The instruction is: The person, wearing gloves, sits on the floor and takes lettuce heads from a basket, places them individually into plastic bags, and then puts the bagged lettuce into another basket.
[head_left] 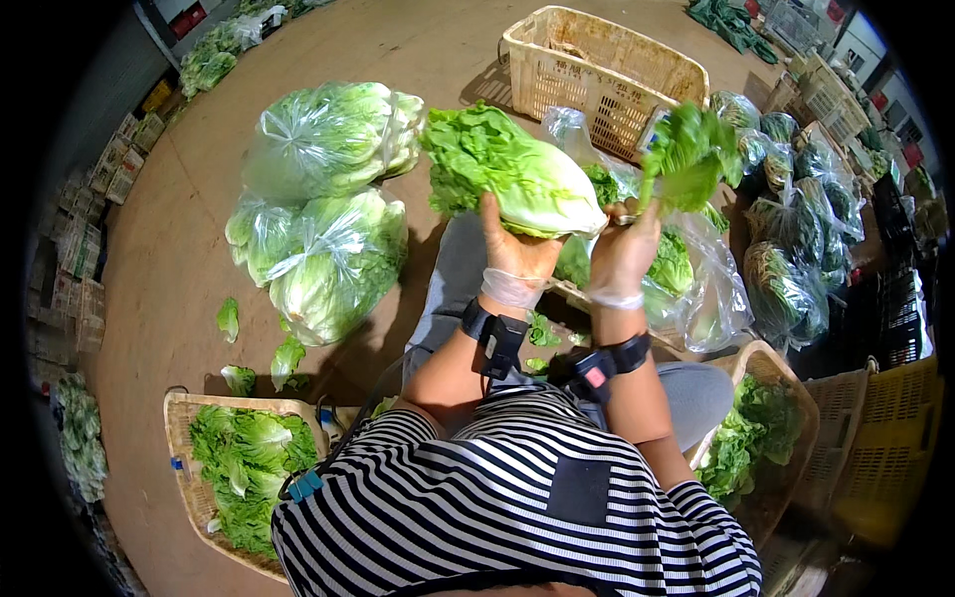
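Note:
In front of me my left hand (522, 249) is wrapped round a head of lettuce (512, 174) from below. Its frilly green leaves point left, and its pale base points right. Close to that base, my right hand (625, 249) is closed on a loose lettuce leaf (691, 159), which sticks up and is smeared by motion. A small dark thing shows at the right fingers, too unclear to name. Beneath my hands lie a clear plastic bag (711, 289) and more lettuce (671, 264), partly hidden by my right arm.
Bagged lettuce heads (333, 264) are stacked on the floor at left. A beige plastic crate (607, 85) stands ahead. Crates of loose leaves flank me, one at lower left (179, 438) and one at lower right (796, 398). Bagged greens (796, 239) lie to the right.

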`<act>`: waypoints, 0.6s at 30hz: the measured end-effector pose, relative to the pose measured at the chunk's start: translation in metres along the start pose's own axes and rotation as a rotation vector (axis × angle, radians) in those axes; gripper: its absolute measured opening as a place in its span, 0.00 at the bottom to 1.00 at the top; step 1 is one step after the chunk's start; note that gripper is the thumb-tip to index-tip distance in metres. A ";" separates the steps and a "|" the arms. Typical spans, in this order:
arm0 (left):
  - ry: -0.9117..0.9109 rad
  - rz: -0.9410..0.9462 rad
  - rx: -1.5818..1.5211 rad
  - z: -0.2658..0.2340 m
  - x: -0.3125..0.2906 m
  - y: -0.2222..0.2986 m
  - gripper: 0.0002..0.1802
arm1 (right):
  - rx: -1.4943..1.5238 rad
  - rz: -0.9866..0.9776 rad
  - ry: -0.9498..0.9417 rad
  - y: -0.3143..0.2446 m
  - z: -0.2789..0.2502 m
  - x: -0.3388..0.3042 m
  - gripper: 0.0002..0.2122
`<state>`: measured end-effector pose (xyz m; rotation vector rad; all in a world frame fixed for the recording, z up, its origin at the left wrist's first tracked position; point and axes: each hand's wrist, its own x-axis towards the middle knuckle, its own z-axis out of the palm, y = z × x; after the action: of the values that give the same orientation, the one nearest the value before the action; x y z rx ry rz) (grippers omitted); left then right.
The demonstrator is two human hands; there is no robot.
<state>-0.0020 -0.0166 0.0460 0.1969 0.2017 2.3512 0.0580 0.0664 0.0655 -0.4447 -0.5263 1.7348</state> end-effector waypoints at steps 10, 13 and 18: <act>-0.064 0.171 0.234 -0.032 0.018 0.034 0.46 | -0.637 -0.240 -1.875 -0.040 0.069 -0.126 0.25; -0.006 0.221 0.214 -0.052 0.015 0.048 0.46 | -0.610 0.210 -2.028 -0.050 0.065 -0.121 0.16; -0.267 0.017 0.134 -0.056 0.008 0.069 0.48 | -1.126 -0.749 -1.293 -0.071 0.051 -0.041 0.19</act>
<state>-0.0656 -0.0642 0.0060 0.5753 0.2269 2.3002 0.0959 0.0344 0.1481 0.2221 -2.2754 0.6347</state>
